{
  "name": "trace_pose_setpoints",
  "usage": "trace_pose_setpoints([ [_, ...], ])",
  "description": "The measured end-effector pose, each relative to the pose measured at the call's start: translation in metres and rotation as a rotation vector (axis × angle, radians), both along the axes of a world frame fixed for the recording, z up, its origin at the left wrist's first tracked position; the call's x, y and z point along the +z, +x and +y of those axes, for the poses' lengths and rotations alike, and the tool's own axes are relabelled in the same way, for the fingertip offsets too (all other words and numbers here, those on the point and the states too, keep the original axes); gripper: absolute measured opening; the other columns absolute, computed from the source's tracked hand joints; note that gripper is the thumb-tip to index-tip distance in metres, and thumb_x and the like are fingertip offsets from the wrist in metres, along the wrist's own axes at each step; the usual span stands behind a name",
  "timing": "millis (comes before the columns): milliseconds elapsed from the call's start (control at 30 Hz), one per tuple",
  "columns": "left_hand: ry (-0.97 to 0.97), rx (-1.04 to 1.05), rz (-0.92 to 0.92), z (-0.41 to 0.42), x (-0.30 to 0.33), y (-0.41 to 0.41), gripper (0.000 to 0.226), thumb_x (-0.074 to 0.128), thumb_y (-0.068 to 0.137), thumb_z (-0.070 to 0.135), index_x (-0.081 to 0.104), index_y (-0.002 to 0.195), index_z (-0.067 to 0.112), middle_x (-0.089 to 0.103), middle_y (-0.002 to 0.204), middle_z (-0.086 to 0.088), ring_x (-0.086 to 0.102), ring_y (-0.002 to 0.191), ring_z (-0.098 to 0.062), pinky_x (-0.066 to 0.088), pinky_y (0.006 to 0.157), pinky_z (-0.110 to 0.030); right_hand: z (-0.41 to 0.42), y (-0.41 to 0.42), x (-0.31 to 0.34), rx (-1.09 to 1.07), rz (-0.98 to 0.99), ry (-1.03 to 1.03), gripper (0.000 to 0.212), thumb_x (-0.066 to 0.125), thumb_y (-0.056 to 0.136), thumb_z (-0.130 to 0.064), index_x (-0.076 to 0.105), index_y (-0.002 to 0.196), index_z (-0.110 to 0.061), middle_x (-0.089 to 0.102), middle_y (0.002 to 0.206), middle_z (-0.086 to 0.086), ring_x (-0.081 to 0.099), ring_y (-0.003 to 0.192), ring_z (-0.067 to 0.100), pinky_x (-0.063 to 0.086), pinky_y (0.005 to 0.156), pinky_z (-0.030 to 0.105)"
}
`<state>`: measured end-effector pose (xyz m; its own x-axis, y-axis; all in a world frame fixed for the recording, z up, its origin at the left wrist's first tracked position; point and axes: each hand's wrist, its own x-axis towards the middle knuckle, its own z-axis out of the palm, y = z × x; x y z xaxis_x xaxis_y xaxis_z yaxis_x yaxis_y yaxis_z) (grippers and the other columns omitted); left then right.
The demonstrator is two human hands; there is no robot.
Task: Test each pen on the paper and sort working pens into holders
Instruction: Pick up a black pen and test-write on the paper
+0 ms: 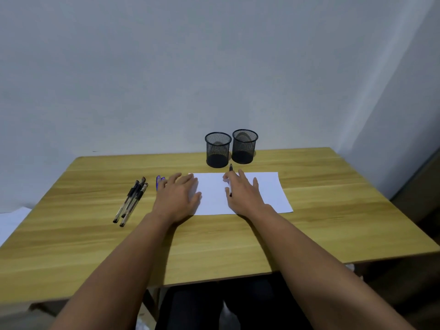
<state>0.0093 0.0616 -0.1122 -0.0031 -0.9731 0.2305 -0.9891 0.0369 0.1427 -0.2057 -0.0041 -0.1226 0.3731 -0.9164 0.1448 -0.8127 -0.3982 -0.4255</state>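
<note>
My right hand (245,196) grips a pen (230,181) over white paper (269,191); my left hand (177,198) lies flat, fingers spread. Two mesh holders (217,151) stand near the surface's far edge, spare pens (131,201) toward its left edge.

The left hand (177,197) hides the near-left corner of the paper (266,191) and most of the blue pens (159,181). The right hand (245,196) covers the middle of a pen (230,168).

Soft, even, rather dim indoor light — no glare. Faint shadows lie under the hands on the paper (262,191). Wide-angle bending curves the table (333,210) edges, and the whole frame is slightly soft — blurrier toward the bottom corners.
</note>
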Motion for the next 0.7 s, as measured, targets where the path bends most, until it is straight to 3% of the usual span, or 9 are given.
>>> trace_pose_setpoints([
  [167,0.04,0.026,0.002,-0.006,-0.001,-0.003,0.058,0.042,0.098,0.055,0.041,0.151,0.031,0.035,0.162,0.005,0.022,0.152,-0.026,0.02,0.117,-0.053,-0.005,-0.011,0.001,-0.022,0.011,0.003,0.033,0.048,0.109,-0.019,0.044,0.14,-0.025,0.057,0.152,-0.006,0.023,0.16,0.026,0.009,0.126,0.067],
  [300,0.042,0.054,0.011,-0.015,0.004,0.002,0.056,0.04,0.101,0.052,0.038,0.152,0.031,0.034,0.162,0.004,0.022,0.152,-0.025,0.02,0.115,-0.053,-0.013,-0.014,0.013,-0.031,-0.035,-0.047,0.033,0.052,0.102,-0.008,0.05,0.13,-0.025,0.063,0.135,-0.007,0.047,0.14,0.018,0.007,0.126,0.064],
  [533,0.018,0.058,0.067,-0.029,0.007,0.005,0.053,0.042,0.1,0.05,0.041,0.15,0.032,0.044,0.156,0.005,0.026,0.15,-0.024,0.024,0.114,-0.053,-0.038,-0.008,0.024,-0.019,0.071,-0.032,0.038,0.057,0.089,0.002,0.05,0.116,-0.023,0.061,0.096,-0.009,0.057,0.11,0.024,0.013,0.123,0.064],
  [700,-0.019,0.029,0.114,-0.024,0.01,0.002,0.051,0.048,0.098,0.046,0.046,0.147,0.031,0.05,0.15,0.007,0.031,0.146,-0.022,0.026,0.112,-0.051,-0.036,-0.013,0.026,0.022,0.023,-0.097,0.038,0.058,0.085,0.002,0.048,0.109,-0.026,0.054,0.075,-0.015,0.051,0.084,0.017,0.033,0.099,0.046],
])
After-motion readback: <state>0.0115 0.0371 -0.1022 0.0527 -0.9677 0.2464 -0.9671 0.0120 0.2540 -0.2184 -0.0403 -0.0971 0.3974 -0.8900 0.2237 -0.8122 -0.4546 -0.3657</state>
